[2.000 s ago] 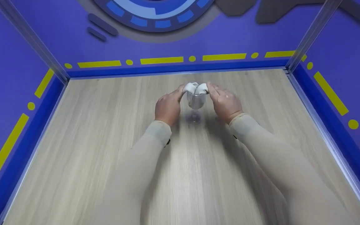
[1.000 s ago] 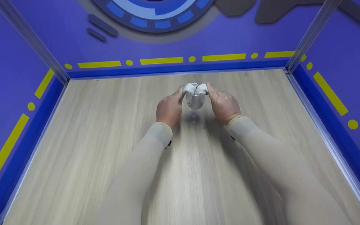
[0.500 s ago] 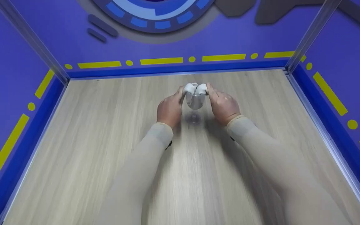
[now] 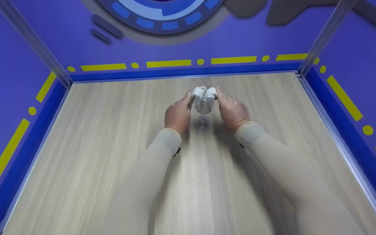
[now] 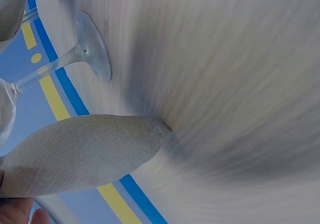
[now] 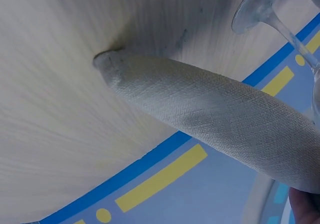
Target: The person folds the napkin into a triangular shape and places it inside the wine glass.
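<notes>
A clear wine glass (image 4: 204,106) stands upright on the table, its round foot (image 5: 95,49) showing in the left wrist view. A pale grey-white cloth napkin (image 4: 197,92) bulges over the rim on both sides and dips into the bowl. My left hand (image 4: 177,114) pinches the napkin at the left of the rim; my right hand (image 4: 234,111) pinches it at the right. Both wrist views show a rolled end of the napkin (image 6: 210,109) slanting down outside the glass to the tabletop. Most of each hand's fingertips are hidden behind the cloth.
The wood-grain table (image 4: 109,147) is enclosed at the back and sides by blue-purple panels (image 4: 162,49) with yellow markings. Metal rails (image 4: 338,130) run along its edges. The glass stands toward the back of the table.
Both hands have drawn very slightly inward toward the glass over the two seconds, still pinching the napkin. Glass and napkin look almost unchanged.
</notes>
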`<act>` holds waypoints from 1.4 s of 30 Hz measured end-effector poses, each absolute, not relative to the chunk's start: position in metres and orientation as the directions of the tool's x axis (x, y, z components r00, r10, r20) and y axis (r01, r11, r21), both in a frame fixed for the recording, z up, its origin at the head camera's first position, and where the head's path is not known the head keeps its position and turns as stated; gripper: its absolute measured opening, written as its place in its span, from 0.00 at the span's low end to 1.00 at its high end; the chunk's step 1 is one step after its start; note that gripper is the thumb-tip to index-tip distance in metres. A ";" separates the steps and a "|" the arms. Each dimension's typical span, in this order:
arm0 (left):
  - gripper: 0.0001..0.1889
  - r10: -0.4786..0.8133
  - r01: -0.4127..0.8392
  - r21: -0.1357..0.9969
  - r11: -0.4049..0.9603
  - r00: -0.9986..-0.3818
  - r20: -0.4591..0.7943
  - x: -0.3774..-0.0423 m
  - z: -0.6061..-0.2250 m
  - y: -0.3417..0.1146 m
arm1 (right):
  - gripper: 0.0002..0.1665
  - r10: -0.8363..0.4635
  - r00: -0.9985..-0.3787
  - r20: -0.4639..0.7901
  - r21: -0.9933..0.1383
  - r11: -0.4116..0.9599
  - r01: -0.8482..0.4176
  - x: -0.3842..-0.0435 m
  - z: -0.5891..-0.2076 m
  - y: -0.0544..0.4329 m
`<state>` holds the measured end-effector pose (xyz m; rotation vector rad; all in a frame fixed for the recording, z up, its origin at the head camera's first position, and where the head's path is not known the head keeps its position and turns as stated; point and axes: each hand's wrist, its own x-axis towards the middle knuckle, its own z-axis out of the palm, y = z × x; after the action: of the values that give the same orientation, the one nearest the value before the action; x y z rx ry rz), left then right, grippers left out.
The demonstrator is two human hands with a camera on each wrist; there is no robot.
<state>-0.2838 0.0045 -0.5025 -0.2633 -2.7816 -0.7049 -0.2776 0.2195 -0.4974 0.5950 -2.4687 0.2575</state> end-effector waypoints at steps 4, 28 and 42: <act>0.22 0.110 0.238 0.453 0.859 -0.950 0.292 -0.283 -0.503 0.004 | 0.28 -0.352 -0.742 0.571 -0.060 0.883 -0.465 -0.277 -0.498 0.219; 0.27 0.139 0.233 0.475 0.849 -0.964 0.225 -0.282 -0.493 -0.002 | 0.29 -0.338 -0.733 0.590 -0.107 0.867 -0.486 -0.276 -0.500 0.221; 0.32 0.224 0.355 0.426 0.832 -0.918 0.327 -0.282 -0.489 -0.022 | 0.37 -0.308 -0.815 0.491 -0.239 0.852 -0.466 -0.272 -0.489 0.239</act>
<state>-0.2818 -0.0221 -0.4890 -0.4431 -2.7491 -0.7142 -0.2716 0.2389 -0.4892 0.5710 -2.5841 0.4892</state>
